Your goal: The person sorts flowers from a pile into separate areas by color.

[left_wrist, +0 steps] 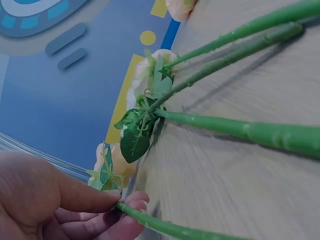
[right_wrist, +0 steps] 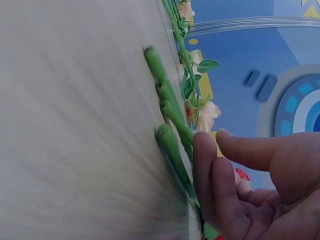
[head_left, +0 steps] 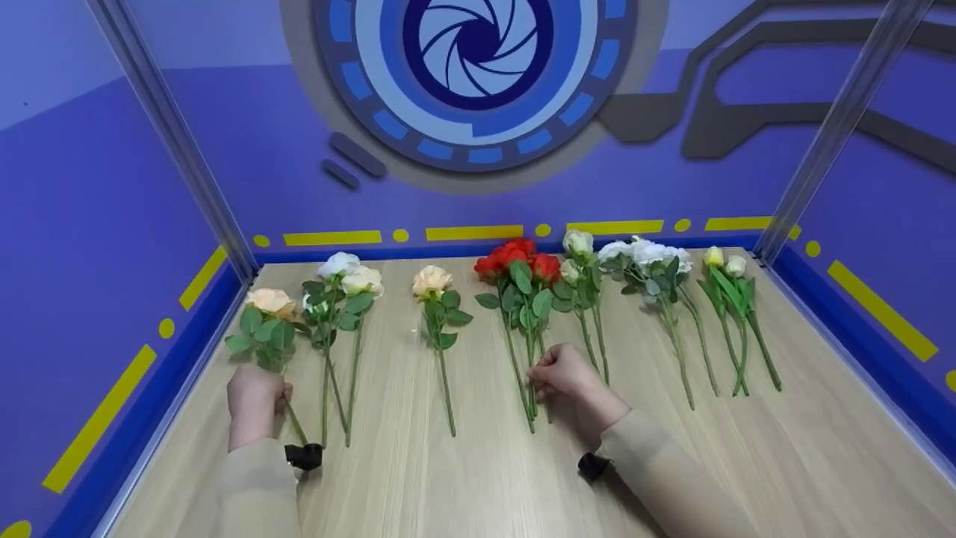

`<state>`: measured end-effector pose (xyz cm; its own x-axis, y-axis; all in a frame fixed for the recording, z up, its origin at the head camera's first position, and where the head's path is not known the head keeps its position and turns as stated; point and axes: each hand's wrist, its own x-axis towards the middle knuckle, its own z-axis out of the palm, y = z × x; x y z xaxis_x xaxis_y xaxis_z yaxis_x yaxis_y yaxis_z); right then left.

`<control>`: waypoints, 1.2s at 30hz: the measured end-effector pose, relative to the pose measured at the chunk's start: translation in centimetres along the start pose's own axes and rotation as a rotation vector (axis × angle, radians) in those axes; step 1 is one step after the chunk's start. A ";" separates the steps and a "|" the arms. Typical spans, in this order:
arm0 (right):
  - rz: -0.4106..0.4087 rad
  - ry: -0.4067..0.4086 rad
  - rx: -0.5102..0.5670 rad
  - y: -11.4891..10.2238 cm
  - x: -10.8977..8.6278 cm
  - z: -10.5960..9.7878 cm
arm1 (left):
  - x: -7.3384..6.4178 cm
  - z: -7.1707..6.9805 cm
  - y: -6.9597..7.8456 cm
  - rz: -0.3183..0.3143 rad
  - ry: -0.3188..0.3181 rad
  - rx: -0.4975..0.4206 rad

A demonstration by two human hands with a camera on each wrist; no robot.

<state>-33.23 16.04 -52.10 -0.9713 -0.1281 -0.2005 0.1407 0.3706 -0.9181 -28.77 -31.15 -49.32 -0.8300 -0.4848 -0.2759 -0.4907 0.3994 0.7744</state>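
At the left end of the row, my left hand (head_left: 254, 392) pinches the stem of a peach rose (head_left: 270, 302) between thumb and fingers. In the left wrist view that green stem (left_wrist: 170, 228) runs out from the fingertips. My right hand (head_left: 571, 371) is at the stems of the red roses (head_left: 519, 261), its fingers loosely bent beside them. The right wrist view shows a gap between thumb and index finger, with the green stems (right_wrist: 172, 150) just beyond the fingertips. White and cream roses (head_left: 362, 280) lie right next to the peach one.
Between the hands lies a single peach rose (head_left: 432, 282). To the right are pale green-white roses (head_left: 578, 243), white flowers (head_left: 657, 254) and tulips (head_left: 715, 257). The wooden table (head_left: 418, 493) is enclosed by blue-purple panels (head_left: 246, 164) at back and sides.
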 end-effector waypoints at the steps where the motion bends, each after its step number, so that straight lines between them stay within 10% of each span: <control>1: -0.004 0.005 0.002 0.0 0.0 0.1 | -0.1 0.1 0.1 -0.012 0.000 -0.046; 5: -0.008 0.016 0.030 -0.3 -0.1 0.4 | -0.4 0.3 0.5 0.009 0.007 -0.177; 11: -0.013 0.018 0.067 -0.9 -0.3 1.0 | -1.0 0.4 2.0 0.101 0.004 -0.090; 17: -0.046 0.022 -0.010 -1.9 -0.3 1.8 | -1.5 1.6 4.5 0.112 -0.075 -0.192; 36: -0.197 -0.195 -0.040 -5.4 -1.3 7.4 | -6.3 11.0 10.7 0.290 -0.282 -0.447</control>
<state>-31.35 7.37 -49.44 -0.9234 -0.3743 -0.0851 -0.0586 0.3567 -0.9324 -31.77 -15.25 -45.55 -0.9816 -0.1556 -0.1107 -0.1255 0.0891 0.9881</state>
